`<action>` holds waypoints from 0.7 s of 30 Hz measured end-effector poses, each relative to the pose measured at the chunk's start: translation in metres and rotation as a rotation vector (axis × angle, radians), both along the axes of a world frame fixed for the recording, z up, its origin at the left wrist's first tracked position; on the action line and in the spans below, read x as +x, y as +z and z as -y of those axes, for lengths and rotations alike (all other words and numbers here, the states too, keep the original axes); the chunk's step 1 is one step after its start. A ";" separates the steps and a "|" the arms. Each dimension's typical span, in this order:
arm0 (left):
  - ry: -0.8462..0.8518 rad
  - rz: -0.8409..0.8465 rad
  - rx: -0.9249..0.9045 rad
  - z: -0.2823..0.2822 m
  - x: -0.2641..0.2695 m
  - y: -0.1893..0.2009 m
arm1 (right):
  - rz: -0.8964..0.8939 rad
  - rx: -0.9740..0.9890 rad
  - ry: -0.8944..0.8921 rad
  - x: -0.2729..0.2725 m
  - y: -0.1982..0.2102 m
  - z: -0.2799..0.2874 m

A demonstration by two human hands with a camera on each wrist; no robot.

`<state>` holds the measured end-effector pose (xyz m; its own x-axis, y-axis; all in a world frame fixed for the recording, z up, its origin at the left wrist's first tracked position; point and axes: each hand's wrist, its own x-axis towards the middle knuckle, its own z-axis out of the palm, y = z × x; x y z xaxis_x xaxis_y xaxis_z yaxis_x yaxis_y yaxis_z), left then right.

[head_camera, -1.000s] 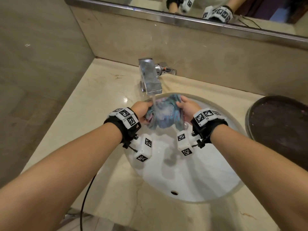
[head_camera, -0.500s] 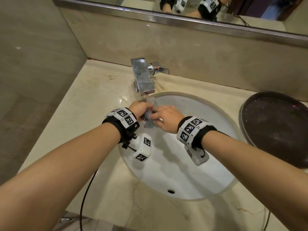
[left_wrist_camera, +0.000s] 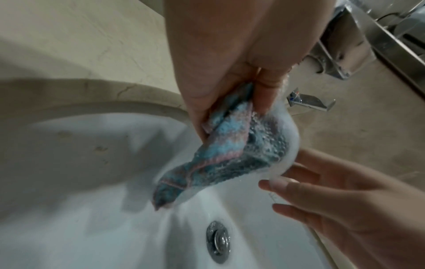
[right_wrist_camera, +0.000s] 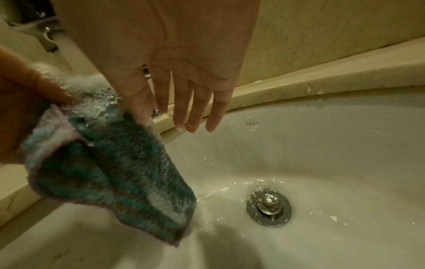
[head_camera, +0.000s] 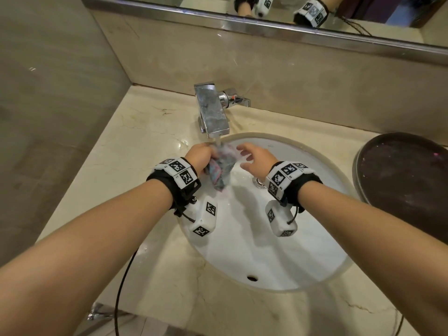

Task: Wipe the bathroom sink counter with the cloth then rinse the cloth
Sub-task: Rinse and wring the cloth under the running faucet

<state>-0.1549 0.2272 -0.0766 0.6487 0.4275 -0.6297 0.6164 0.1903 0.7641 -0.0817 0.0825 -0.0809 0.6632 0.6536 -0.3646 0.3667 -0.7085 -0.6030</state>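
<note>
A wet blue, teal and pink cloth [head_camera: 221, 168] [left_wrist_camera: 232, 151] [right_wrist_camera: 119, 163] hangs bunched under running water from the chrome faucet [head_camera: 213, 112], over the white sink basin [head_camera: 278, 251]. My left hand [head_camera: 201, 157] [left_wrist_camera: 230, 87] grips the cloth's top, fingers and thumb curled round it. My right hand [head_camera: 254, 158] [right_wrist_camera: 179, 94] is just right of the cloth with straight, spread fingers; its thumb tip touches the cloth's edge in the right wrist view. Water streams off the cloth toward the drain [right_wrist_camera: 268, 207] [left_wrist_camera: 218, 242].
The beige marble counter [head_camera: 135, 151] surrounds the basin, with a wall at left and a mirror ledge [head_camera: 266, 27] behind. A dark round tray [head_camera: 407, 175] sits on the counter at right. A black cable [head_camera: 121, 294] hangs over the front edge.
A second ago both hands held the cloth spread under the water. The right hand then closed over it, and now it has let go and opened; the left hand alone holds the cloth.
</note>
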 end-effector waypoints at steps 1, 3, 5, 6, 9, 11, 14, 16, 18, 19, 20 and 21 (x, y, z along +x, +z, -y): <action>-0.002 0.009 -0.025 0.000 0.000 0.000 | -0.033 0.000 0.010 0.000 -0.001 -0.002; -0.004 0.034 -0.087 -0.001 -0.002 0.003 | -0.099 -0.009 0.028 -0.002 -0.005 -0.007; 0.008 0.042 -0.162 -0.002 -0.005 0.004 | -0.178 0.008 0.018 -0.005 -0.011 -0.013; 0.014 0.048 -0.195 -0.002 -0.007 0.004 | -0.197 0.027 0.000 -0.005 -0.013 -0.016; 0.031 0.058 -0.284 -0.008 -0.009 0.000 | -0.161 0.078 -0.050 -0.002 -0.020 -0.022; 0.027 0.030 -0.278 -0.012 -0.010 0.000 | -0.201 0.075 -0.076 0.001 -0.019 -0.023; 0.037 -0.005 -0.210 -0.018 -0.012 0.000 | -0.241 0.075 -0.109 0.003 -0.018 -0.022; -0.008 -0.043 -0.153 -0.019 -0.014 0.002 | -0.270 0.100 -0.115 0.002 -0.016 -0.023; -0.071 -0.072 -0.079 -0.015 -0.016 0.003 | -0.301 0.136 -0.119 0.001 -0.014 -0.024; -0.101 -0.088 -0.041 -0.014 -0.017 0.002 | -0.314 0.155 -0.123 0.001 -0.014 -0.024; -0.128 -0.107 -0.017 -0.012 -0.017 0.002 | -0.325 0.174 -0.125 0.001 -0.013 -0.024; -0.154 -0.124 0.009 -0.011 -0.018 0.003 | -0.334 0.192 -0.128 0.002 -0.013 -0.024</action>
<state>-0.1729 0.2380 -0.0735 0.6242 0.3351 -0.7057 0.7275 0.0798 0.6814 -0.0801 0.1068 -0.0939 0.6094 0.6506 -0.4532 0.0438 -0.5983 -0.8000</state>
